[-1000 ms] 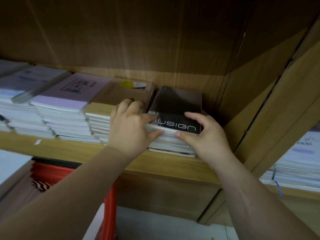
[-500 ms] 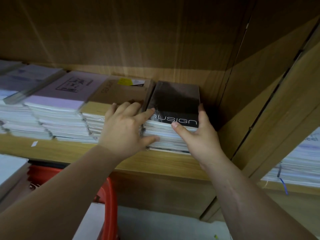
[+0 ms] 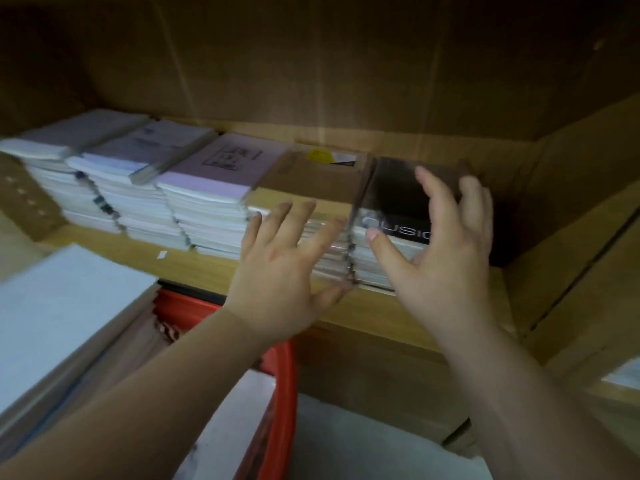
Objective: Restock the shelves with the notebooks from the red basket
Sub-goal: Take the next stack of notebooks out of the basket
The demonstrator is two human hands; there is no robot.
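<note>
You see a brown cardboard box (image 3: 24, 199) at the frame's left edge, a white paper scrap (image 3: 161, 254) at centre left, and 1 wooden divider (image 3: 568, 271) at right.

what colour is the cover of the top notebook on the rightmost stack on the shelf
Black, with pale lettering along its front edge, on the top notebook; the head view shows it.

Stacked notebooks (image 3: 207, 209) line the wooden shelf (image 3: 194, 268); red basket (image 3: 280, 403) below.
</note>
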